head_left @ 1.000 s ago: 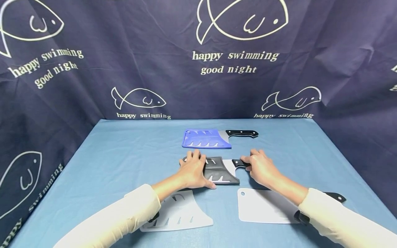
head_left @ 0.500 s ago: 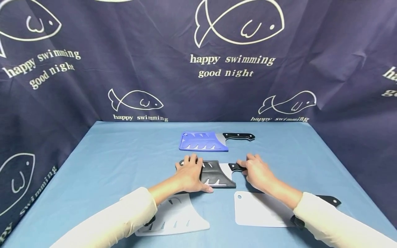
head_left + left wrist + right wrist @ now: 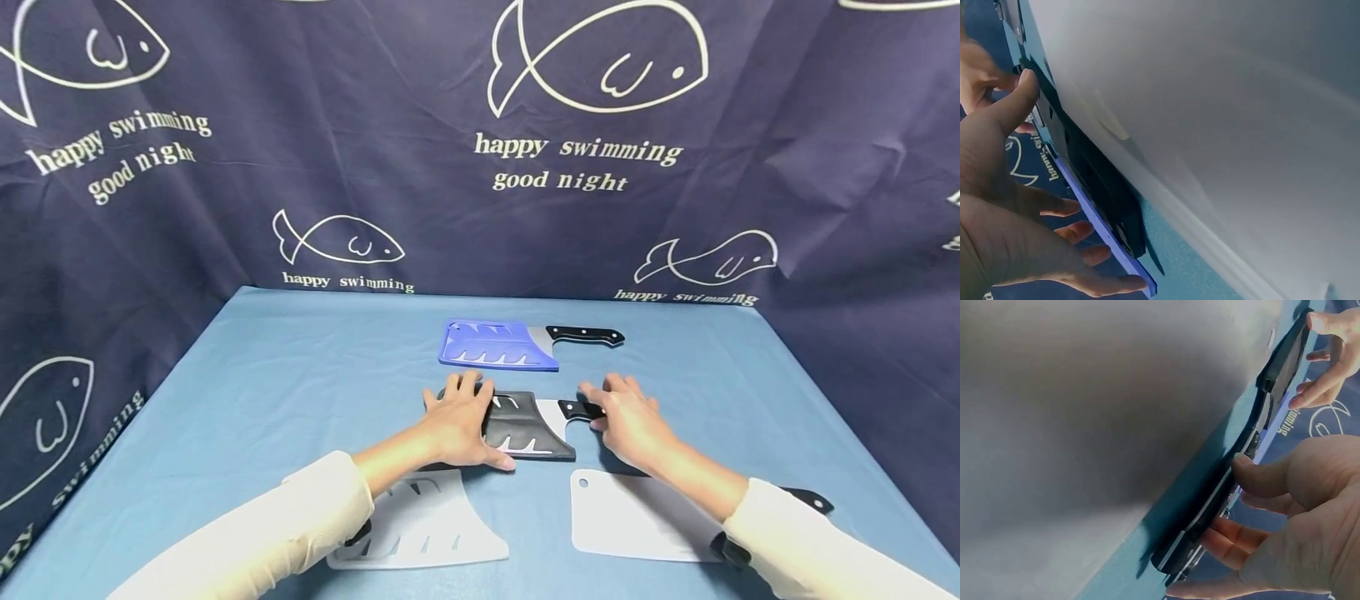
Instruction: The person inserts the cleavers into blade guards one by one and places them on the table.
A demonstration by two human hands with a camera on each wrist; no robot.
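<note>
A cleaver [image 3: 552, 415] in a black blade cover [image 3: 517, 427] lies across the middle of the table, its black handle to the right. My left hand [image 3: 459, 425] spans the cover's left part and grips it, thumb along the near edge and spread fingers at the far edge. On the handle is my right hand [image 3: 630, 423], pinching it between thumb and fingers. In the right wrist view, the thumb rests on the near side of the handle [image 3: 1179, 550], with fingers behind it. The handle's end is hidden by the right hand in the head view.
Behind lies another cleaver in a blue cover [image 3: 487, 346], its black handle [image 3: 585, 335] pointing right. Nearer, a white cover with slots [image 3: 427, 525] lies under the left forearm. A plain white cover [image 3: 637, 517] and a black handle [image 3: 810, 500] show around the right forearm.
The head view has shifted slightly. Both hands keep their places on the black cover and the handle, and the covered cleaver stays where it was.
</note>
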